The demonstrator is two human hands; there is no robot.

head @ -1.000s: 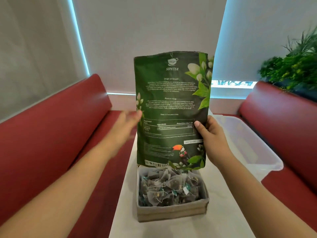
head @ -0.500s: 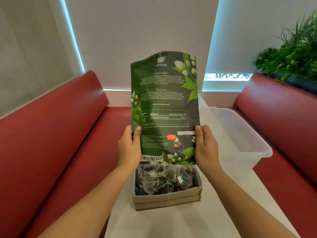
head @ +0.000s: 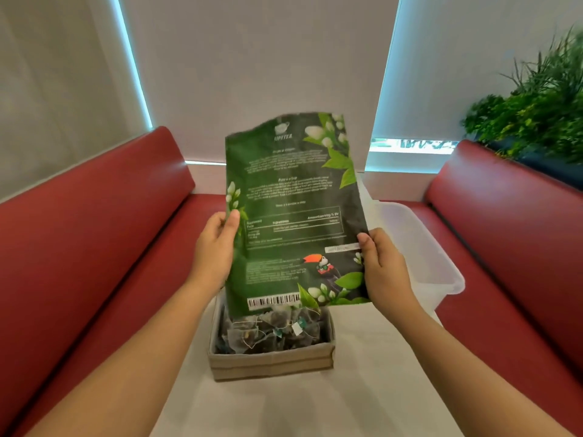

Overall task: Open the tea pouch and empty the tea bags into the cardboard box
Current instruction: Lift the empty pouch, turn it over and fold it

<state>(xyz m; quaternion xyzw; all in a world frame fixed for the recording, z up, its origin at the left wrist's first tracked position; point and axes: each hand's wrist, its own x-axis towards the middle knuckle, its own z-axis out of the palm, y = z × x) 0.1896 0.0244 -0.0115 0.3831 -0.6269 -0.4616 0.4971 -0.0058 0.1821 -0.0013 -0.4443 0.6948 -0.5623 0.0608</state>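
A dark green tea pouch (head: pixel 293 209) with white flowers and a toucan printed on it hangs upright over the cardboard box (head: pixel 271 362), its lower edge just above the box. My left hand (head: pixel 214 247) grips the pouch's left edge and my right hand (head: pixel 383 266) grips its right edge. The box sits on the white table and holds several mesh tea bags (head: pixel 271 332) with strings and tags. The pouch hides the back of the box, and its opening cannot be seen.
A clear plastic tub (head: pixel 419 247) stands on the table behind and to the right of the box. Red padded benches (head: pixel 94 247) run along both sides of the table. Green plants (head: pixel 533 118) sit behind the right bench.
My left hand came from beside the pouch and took hold of its left edge. The pouch has dropped lower over the box and now tilts slightly.
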